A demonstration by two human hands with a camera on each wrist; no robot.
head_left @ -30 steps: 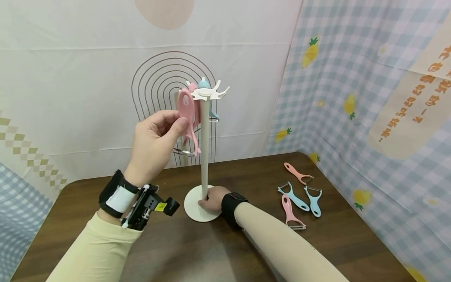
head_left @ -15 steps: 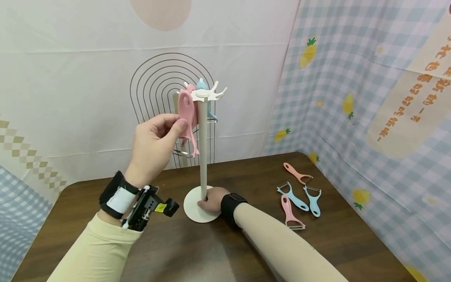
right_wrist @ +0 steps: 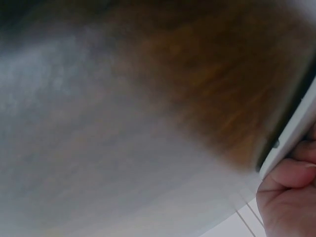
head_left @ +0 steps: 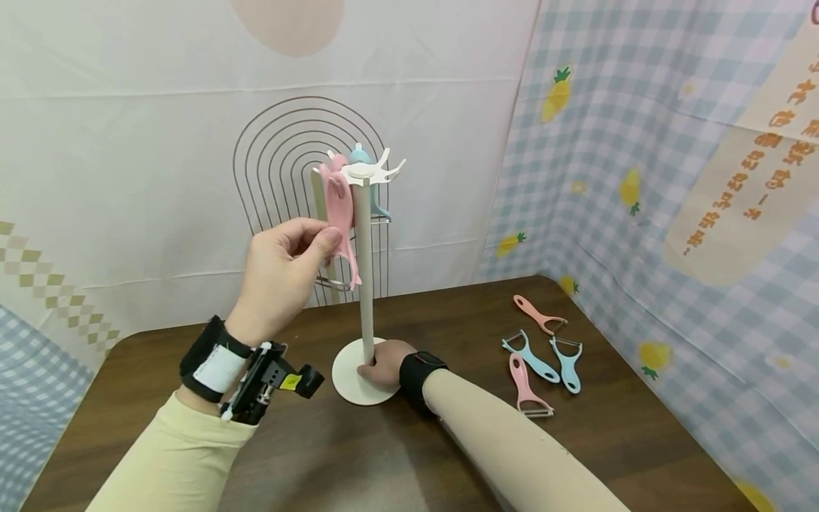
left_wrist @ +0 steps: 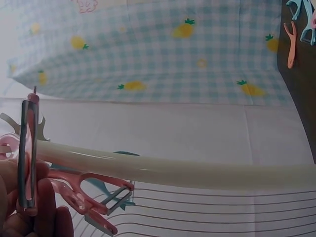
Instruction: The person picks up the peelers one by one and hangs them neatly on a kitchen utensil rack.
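Observation:
My left hand [head_left: 278,267] pinches a pink peeler [head_left: 340,210] between thumb and fingers, handle up and blade down. The handle's hole is at a hook of the white rack [head_left: 365,284]; whether the hook bears it cannot be told. In the left wrist view, the peeler [left_wrist: 30,153] shows its blade edge-on, and other pink peelers [left_wrist: 74,192] hang behind it. A blue peeler [head_left: 379,206] hangs on the rack's far side. Down at the round base [head_left: 348,377], my right hand [head_left: 387,363] grips it beside the pole. Fingers [right_wrist: 296,173] curl at its edge in the right wrist view.
On the table's right lie an orange peeler [head_left: 536,311], a blue peeler [head_left: 540,364], another blue peeler [head_left: 569,366] and a pink peeler [head_left: 523,380]. Bare hooks [head_left: 392,167] point right. A white cloth [head_left: 160,178] hangs close behind the rack.
The pink peeler and my left hand have lowered slightly, with the peeler's handle closer to the hooks. The rack's top has shifted a little left; my right hand stays at the base.

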